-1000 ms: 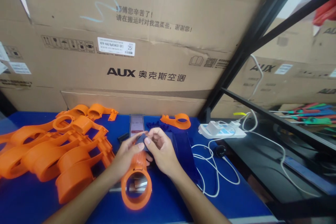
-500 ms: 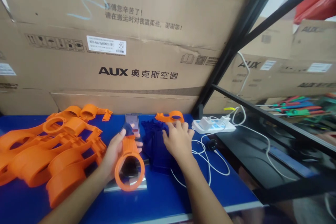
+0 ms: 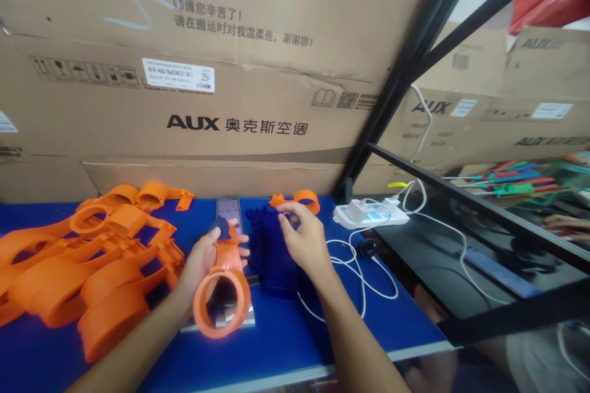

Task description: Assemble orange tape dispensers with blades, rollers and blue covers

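Note:
My left hand [image 3: 205, 264] is closed around an orange tape dispenser [image 3: 222, 304], its ring facing me and tilted down. A dark blue piece [image 3: 222, 227] sits at the dispenser's far end, under my left thumb. My right hand [image 3: 304, 236] is over the right side of a heap of dark blue plastic parts [image 3: 276, 264]. Its thumb and fingers are curled toward each other; whatever is between the tips is too dark to make out. Behind that hand lies another orange dispenser [image 3: 306, 198]. A phone [image 3: 229, 207] rests flat beyond my left hand.
Several orange dispensers [image 3: 110, 301] are piled on the left of the blue table [image 3: 271, 350]. A white power strip [image 3: 369, 216] and loose white cables [image 3: 364, 288] lie at right, by a black metal frame [image 3: 405, 67]. Large cardboard [image 3: 239, 92] stands behind. Another person's hand [image 3: 565, 224] shows at far right.
My right hand has drawn its spread fingers together and shifted slightly left over the blue parts. The dispenser in my left hand has tilted a little. The whole view has shifted slightly.

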### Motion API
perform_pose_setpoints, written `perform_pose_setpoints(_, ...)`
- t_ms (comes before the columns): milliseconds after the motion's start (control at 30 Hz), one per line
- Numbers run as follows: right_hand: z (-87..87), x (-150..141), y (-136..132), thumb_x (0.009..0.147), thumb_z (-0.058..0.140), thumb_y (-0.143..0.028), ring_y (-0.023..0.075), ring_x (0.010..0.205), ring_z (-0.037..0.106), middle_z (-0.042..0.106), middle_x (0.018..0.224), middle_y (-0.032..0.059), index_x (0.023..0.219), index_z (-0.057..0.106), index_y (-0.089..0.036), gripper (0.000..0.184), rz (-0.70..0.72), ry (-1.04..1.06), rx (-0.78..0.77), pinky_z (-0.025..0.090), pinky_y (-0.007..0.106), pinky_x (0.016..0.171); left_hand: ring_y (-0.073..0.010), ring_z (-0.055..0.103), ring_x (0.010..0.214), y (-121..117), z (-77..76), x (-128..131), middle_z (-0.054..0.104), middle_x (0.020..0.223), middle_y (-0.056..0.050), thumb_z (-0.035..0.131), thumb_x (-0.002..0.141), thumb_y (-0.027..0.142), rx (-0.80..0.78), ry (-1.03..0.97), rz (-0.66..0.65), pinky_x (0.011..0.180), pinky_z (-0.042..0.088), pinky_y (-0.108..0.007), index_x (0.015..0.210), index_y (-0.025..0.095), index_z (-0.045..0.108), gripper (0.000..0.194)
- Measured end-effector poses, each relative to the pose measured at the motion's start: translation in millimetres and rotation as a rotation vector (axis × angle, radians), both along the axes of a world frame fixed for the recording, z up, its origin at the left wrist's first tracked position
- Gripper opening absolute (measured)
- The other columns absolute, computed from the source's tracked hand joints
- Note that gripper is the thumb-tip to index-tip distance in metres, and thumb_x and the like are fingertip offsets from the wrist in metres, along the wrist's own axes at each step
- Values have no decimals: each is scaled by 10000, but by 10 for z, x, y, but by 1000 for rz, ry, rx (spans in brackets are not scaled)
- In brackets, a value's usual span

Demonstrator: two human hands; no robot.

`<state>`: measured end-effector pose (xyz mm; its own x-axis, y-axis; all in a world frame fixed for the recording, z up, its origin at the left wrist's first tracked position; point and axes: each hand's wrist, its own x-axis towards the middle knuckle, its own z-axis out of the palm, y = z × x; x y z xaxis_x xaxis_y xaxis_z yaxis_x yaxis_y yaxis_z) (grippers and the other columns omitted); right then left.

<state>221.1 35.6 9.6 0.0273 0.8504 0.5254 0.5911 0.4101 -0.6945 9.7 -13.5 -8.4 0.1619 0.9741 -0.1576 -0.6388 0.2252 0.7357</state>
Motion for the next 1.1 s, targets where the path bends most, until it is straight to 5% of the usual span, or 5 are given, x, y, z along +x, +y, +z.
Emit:
perform_pose_setpoints(133, 18, -152, -90, 929, 667, -435, 205, 742, 652, 722, 993, 82, 1106, 681, -224, 276, 144, 423, 14, 521, 344, 669, -294, 765, 886, -37, 9, 12, 757, 1203, -180, 663, 894, 435, 31, -33, -51, 795, 609, -410, 1418, 158, 575, 600)
perform_pose_setpoints(367, 27, -462, -339, 890, 752, -404, 162, 648, 608, 712, 926, 48, 1135, 708, -247, 294, 337, 482, -44, 549, 331, 629, -336, 770, 894, -36, -102, 1, 790, 1017, -172, 737, 838, 466, 1, -19, -100, 781, 604, -424, 1424, 133, 552, 699)
perform_pose_setpoints(467, 73, -510, -407, 938, 699, -377, 235, 947, 699, 736, 1163, 85, 1169, 752, -271, 259, 494, 355, -34, 589, 427, 877, -334, 763, 944, 22, -86, -6, 786, 1058, -152, 675, 867, 490, 51, -89, -54, 841, 599, -435, 1349, 144, 621, 596)
perform_pose_setpoints(600, 103, -541, -446, 964, 677, -330, 285, 1380, 533, 591, 1487, 44, 1358, 675, -375, 397, 605, 176, -25, 396, 554, 1185, -309, 745, 1025, 70, -15, -27, 784, 1090, -113, 616, 897, 506, 100, -150, 96, 914, 582, -411, 1301, 177, 659, 523)
perform_pose_setpoints(1100, 126, -474, -390, 934, 718, -312, 284, 1266, 643, 707, 1339, 66, 1241, 748, -310, 308, 452, 263, 6, 481, 522, 1129, -285, 707, 1128, 20, 20, -47, 742, 1254, -87, 745, 831, 328, 220, -54, 281, 954, 551, -398, 1421, 267, 557, 622)
